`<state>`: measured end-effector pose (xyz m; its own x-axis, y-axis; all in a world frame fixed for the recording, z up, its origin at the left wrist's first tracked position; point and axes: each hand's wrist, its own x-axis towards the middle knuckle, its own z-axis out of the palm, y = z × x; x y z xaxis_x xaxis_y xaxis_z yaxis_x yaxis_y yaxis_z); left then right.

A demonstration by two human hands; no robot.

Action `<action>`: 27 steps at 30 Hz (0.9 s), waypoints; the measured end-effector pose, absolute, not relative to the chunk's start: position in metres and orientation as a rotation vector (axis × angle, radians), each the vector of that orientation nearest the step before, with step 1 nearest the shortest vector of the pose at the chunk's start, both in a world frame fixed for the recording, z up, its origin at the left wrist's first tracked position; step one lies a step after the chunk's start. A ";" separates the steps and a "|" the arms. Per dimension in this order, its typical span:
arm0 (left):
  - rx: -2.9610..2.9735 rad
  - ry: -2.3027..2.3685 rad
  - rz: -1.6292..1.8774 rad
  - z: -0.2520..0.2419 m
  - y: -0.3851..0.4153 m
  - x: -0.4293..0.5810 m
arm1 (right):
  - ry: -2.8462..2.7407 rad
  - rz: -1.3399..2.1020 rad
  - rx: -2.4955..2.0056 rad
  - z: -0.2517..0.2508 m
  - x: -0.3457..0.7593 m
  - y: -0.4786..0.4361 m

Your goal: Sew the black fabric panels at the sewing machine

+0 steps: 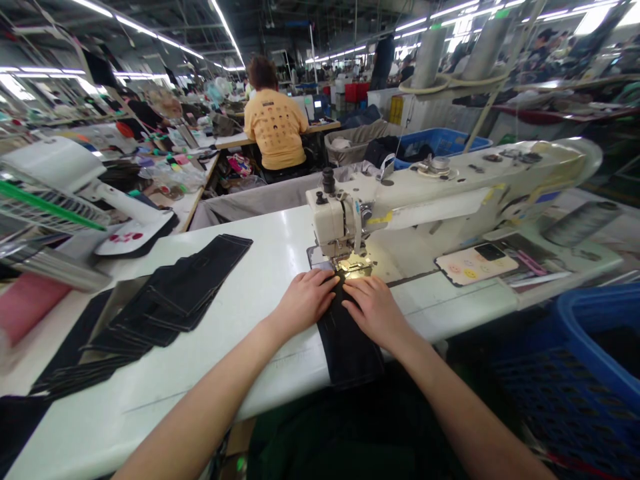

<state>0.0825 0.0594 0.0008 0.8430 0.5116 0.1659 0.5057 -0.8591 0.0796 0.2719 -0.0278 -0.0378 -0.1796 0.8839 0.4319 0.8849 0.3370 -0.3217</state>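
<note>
My hands, left (309, 301) and right (376, 308), lie a little apart, palms down, fingers spread over a long black fabric piece (353, 347) rather than closed round it. Its far end sits under the foot of the cream metal sewing machine (336, 230); its near end reaches the edge of the white counter (260, 267). I judge this piece part-way: its far end is at the needle, and the seam there looks unfinished. Left of the machine lies a fanned pile of black fabric pieces with pale stitching (195, 280); whether they are finished or waiting, I cannot tell.

Right of the machine, below the counter, a blue plastic basket (540, 380) holds something dark. Behind the machine, another blue basket (463, 139) holds black cloth, and a beige-lined bin (340, 159) holds something pale.
</note>
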 end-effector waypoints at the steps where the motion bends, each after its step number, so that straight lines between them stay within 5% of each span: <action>1: 2.987 0.823 0.283 0.001 0.061 0.082 | -2.064 -0.006 -1.548 -0.037 0.272 -0.027; 19: 3.018 0.806 0.254 0.003 0.069 0.081 | -2.092 -0.031 -1.594 -0.033 0.269 -0.024; 27: 3.009 0.721 0.213 0.004 -0.002 0.079 | -2.129 -0.005 -1.524 -0.028 0.276 -0.063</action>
